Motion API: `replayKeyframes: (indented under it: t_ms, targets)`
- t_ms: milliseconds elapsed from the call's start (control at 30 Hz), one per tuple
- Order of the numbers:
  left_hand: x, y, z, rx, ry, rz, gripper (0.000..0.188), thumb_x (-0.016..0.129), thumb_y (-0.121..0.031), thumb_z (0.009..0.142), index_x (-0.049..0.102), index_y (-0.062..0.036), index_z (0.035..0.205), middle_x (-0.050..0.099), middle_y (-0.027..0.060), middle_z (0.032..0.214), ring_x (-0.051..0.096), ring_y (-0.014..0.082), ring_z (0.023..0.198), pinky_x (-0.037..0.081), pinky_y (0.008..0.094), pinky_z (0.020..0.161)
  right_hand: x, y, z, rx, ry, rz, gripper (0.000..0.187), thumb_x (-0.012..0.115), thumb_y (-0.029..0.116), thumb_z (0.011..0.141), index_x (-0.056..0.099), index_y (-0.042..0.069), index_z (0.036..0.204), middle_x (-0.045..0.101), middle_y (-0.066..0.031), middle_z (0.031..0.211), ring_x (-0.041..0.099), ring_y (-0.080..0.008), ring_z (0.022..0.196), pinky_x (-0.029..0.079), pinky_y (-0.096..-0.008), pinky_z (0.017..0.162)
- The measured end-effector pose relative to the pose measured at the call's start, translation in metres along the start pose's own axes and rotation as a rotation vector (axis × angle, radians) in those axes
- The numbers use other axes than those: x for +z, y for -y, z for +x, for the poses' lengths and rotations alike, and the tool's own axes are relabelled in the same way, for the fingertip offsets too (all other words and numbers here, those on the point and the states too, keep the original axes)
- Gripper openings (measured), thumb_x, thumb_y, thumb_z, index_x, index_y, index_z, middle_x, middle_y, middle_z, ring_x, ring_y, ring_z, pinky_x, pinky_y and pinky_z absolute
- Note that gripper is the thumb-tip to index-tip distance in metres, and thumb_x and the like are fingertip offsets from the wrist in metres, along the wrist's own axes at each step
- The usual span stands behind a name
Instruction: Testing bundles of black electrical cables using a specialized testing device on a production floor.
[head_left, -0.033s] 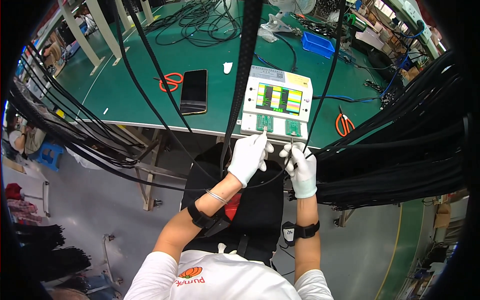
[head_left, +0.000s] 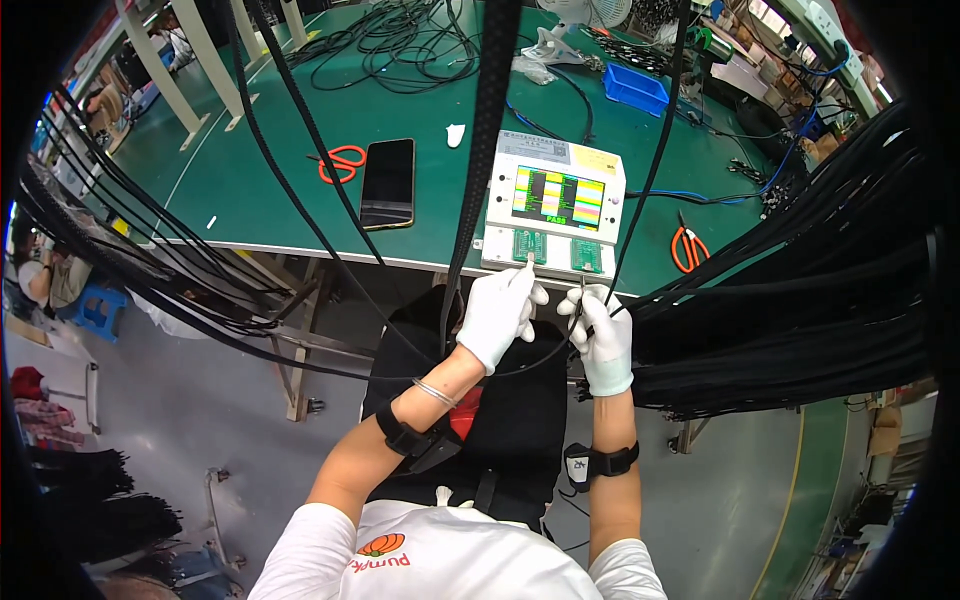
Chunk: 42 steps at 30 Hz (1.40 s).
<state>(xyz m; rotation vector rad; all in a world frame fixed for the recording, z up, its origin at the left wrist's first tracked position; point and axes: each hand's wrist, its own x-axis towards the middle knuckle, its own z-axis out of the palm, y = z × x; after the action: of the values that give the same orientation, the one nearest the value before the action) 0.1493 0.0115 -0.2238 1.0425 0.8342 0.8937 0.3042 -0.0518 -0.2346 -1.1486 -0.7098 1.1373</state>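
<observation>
The right hand (head_left: 606, 342) was the nearer one to the right-hand green circuit board (head_left: 586, 256) on the front ledge of the white cable tester (head_left: 566, 163). Its grip was pinching a small dark cable plug (head_left: 584, 283) between gloved thumb and fingertips. The plug's long axis pointed away from the person, roughly in line with that board, which lay just beyond the fingertips; whether the plug's tip touched the board's front edge could not be told.

The left hand (head_left: 497, 312) lay beside it, one finger stretched toward the front edge of the left-hand green circuit board (head_left: 530, 245). Whether its grip held anything there could not be told. A black cable (head_left: 510, 372) curved below the left hand toward the right. On the green tabletop (head_left: 290, 200), orange-handled snips (head_left: 688, 250) lay right of the tester and a phone (head_left: 388, 185) to its left.
</observation>
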Motion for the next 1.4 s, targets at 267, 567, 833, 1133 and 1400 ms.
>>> replayKeyframes:
  t_ms: [267, 567, 833, 1133, 1400]
  targets:
    - [0.021, 0.001, 0.001, -0.136, -0.121, -0.335, 0.036, 0.050, -0.025, 0.100, 0.060, 0.0034, 0.079, 0.043, -0.0002, 0.051, 0.039, 0.0105, 0.037, 0.043, 0.0259, 0.041, 0.009, 0.002, 0.000, -0.057, -0.158, -0.073, 0.010, 0.060, 0.010, 0.092, 0.062, 0.001, 0.091, 0.064, -0.0031, 0.073, 0.044, -0.0019, 0.048, 0.030, -0.0174, 0.043]
    - [0.026, 0.012, 0.008, -0.099, -0.110, -0.569, 0.034, 0.045, -0.023, 0.102, 0.060, 0.0040, 0.088, 0.046, 0.0011, 0.056, 0.045, 0.0110, 0.043, 0.050, 0.0280, 0.048, 0.012, -0.006, 0.008, -0.330, -0.324, -0.378, 0.009, 0.065, 0.006, 0.088, 0.062, -0.001, 0.089, 0.063, -0.0021, 0.071, 0.055, -0.0057, 0.059, 0.043, -0.0207, 0.055]
    - [0.019, 0.010, 0.007, -0.090, -0.036, -0.554, 0.033, 0.044, -0.023, 0.102, 0.061, 0.0048, 0.095, 0.050, 0.0017, 0.060, 0.050, 0.0114, 0.048, 0.054, 0.0289, 0.055, 0.008, -0.010, 0.013, -0.376, -0.354, -0.484, 0.011, 0.065, 0.007, 0.088, 0.061, -0.003, 0.088, 0.063, -0.0033, 0.069, 0.056, -0.0064, 0.061, 0.044, -0.0209, 0.058]
    - [0.002, 0.002, -0.064, 0.507, 0.051, 0.380, 0.034, 0.049, -0.023, 0.099, 0.053, 0.0033, 0.121, 0.064, 0.0127, 0.095, 0.063, 0.0251, 0.085, 0.053, 0.0371, 0.082, 0.019, 0.010, 0.004, -0.294, -0.317, -0.426, 0.009, 0.065, 0.008, 0.088, 0.062, 0.000, 0.087, 0.062, -0.0003, 0.072, 0.054, -0.0044, 0.064, 0.043, -0.0218, 0.059]
    - [0.004, 0.113, -0.069, -1.117, 0.319, -0.653, 0.038, 0.058, -0.020, 0.093, 0.054, 0.0020, 0.123, 0.066, 0.0124, 0.097, 0.064, 0.0279, 0.092, 0.051, 0.0373, 0.083, 0.022, -0.012, -0.072, -0.371, -0.190, -0.590, 0.006, 0.066, 0.005, 0.086, 0.060, 0.002, 0.086, 0.056, 0.0013, 0.071, 0.052, -0.0052, 0.064, 0.044, -0.0214, 0.059]
